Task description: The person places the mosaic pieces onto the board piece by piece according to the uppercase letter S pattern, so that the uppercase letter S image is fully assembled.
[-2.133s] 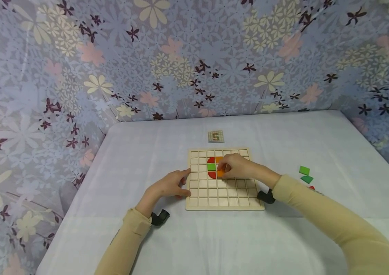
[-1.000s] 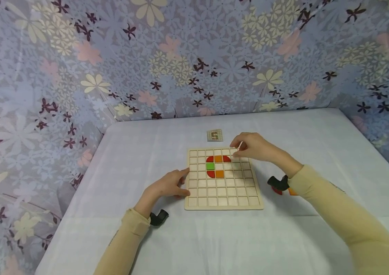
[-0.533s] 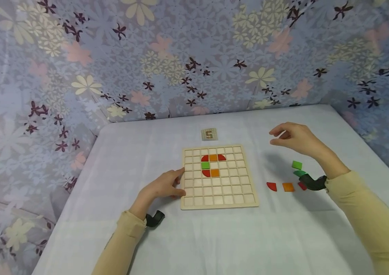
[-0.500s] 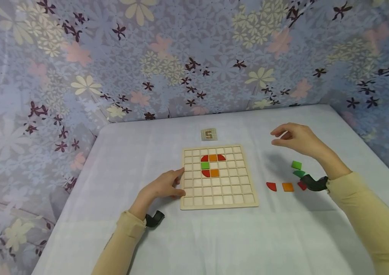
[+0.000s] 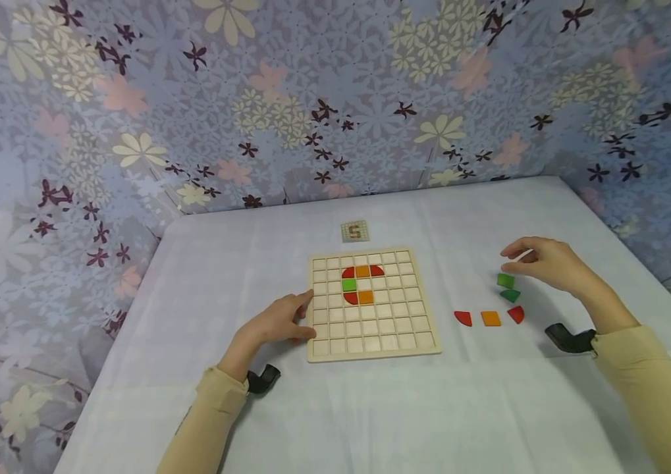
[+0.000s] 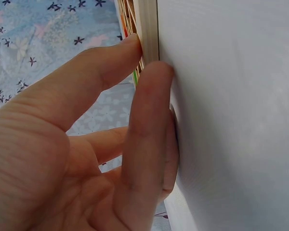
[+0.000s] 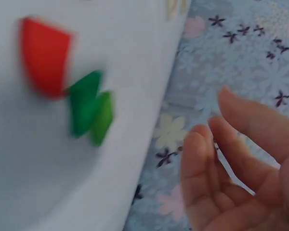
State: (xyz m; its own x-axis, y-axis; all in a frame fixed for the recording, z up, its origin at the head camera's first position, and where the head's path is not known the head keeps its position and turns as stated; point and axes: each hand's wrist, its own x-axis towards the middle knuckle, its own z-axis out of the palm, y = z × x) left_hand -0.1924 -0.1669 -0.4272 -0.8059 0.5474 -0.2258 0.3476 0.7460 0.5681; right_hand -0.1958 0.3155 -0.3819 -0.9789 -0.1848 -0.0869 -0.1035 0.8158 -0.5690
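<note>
My left hand (image 5: 278,321) touches the left edge of the wooden grid board (image 5: 375,354) with thumb and fingertips; the left wrist view shows them right at the board's side. Set in the board's cells are red quarter-round tiles (image 5: 376,270), orange square tiles (image 5: 365,297) and a green square tile (image 5: 349,285). My right hand (image 5: 554,263) hovers with nothing in its relaxed fingers, close by a loose light green square tile (image 5: 506,281). Just below that lies a dark green curved tile (image 5: 510,295). In the right wrist view the green tiles and a red tile (image 7: 47,57) are blurred.
A small pattern card (image 5: 355,231) with an S-like figure lies behind the board. Between board and right hand, a red quarter-round tile (image 5: 463,318), an orange square tile (image 5: 490,318) and another red one (image 5: 515,315) lie on the white cloth. A floral curtain (image 5: 311,99) hangs behind.
My right hand has left the orange tile in the board and moved right, across to the loose green tiles. My left hand stays at the board's edge. The head view has shifted slightly.
</note>
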